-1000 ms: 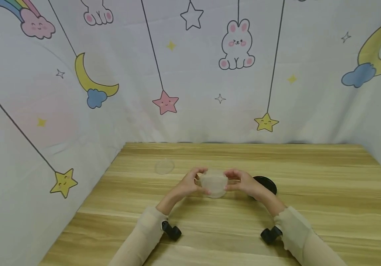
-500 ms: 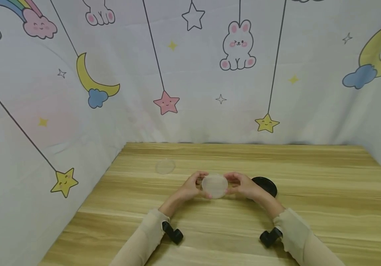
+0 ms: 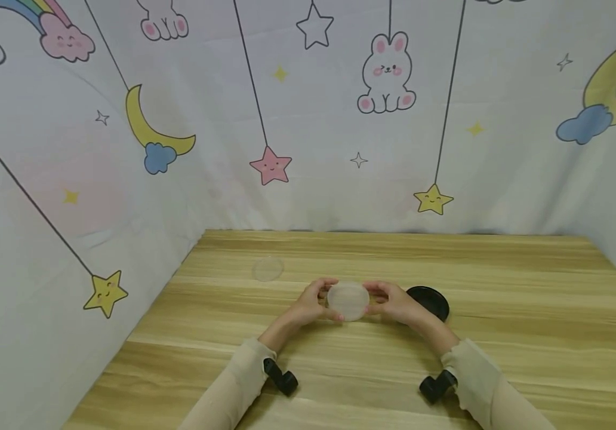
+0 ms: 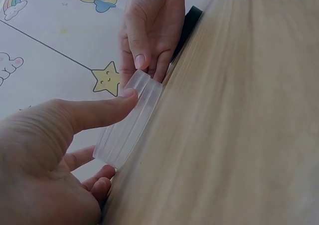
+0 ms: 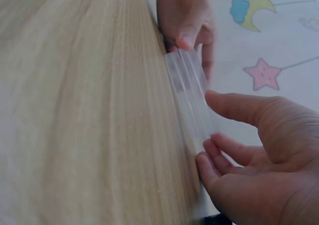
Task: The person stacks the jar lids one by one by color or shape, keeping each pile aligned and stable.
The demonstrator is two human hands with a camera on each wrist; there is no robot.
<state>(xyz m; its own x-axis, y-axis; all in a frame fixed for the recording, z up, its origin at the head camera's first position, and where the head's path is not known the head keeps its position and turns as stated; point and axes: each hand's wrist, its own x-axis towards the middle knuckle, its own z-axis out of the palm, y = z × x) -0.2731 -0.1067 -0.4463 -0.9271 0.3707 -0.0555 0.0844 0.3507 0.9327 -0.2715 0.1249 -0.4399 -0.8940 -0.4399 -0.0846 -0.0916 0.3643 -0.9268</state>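
Between the two hands, a round, translucent whitish container [image 3: 348, 301] lies flat on or just above the table. The left hand [image 3: 308, 303] grips its left side, thumb on the near side and fingers behind. From the opposite side the right hand [image 3: 394, 303] holds it with thumb and fingers. In the left wrist view the container [image 4: 130, 122] shows ridged side walls, with the left thumb on its edge. The right wrist view shows the same low stack of ridges [image 5: 189, 93] between the right thumb and fingers.
A black round dish [image 3: 431, 301] lies by the right wrist, partly covered by it. A clear thin disc [image 3: 268, 269] lies back left on the wooden table [image 3: 351, 370]. Behind hangs a white printed curtain [image 3: 319, 197].
Since a second ago the container has tilted from showing its side to lying flatter, its round top now facing up. Both hands moved slightly with it and keep their hold.
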